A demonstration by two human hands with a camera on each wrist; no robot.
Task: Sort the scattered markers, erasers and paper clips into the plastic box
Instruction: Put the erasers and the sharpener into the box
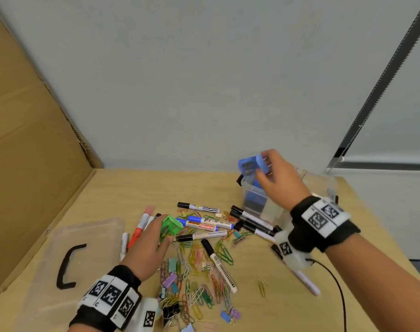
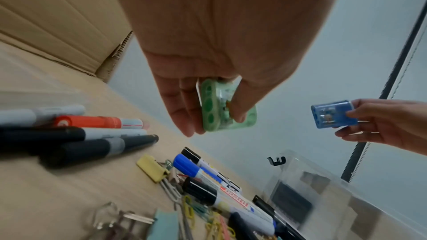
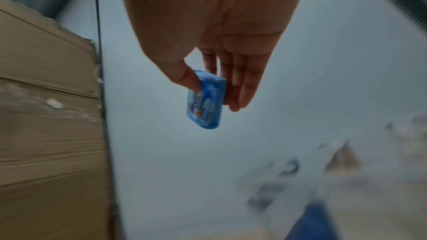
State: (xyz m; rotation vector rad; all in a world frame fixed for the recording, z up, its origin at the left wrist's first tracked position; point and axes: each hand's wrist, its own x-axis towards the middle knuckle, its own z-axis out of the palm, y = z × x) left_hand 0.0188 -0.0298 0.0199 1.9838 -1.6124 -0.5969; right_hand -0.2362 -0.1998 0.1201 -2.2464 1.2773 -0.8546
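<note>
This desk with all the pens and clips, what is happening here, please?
A person is sorting stationery into a clear plastic box. The right hand pinches a small blue translucent case above the box's open top. The left hand pinches a similar green case just over the pile. Markers and coloured paper clips lie scattered on the wooden table, and the box lid lies to the left.
</note>
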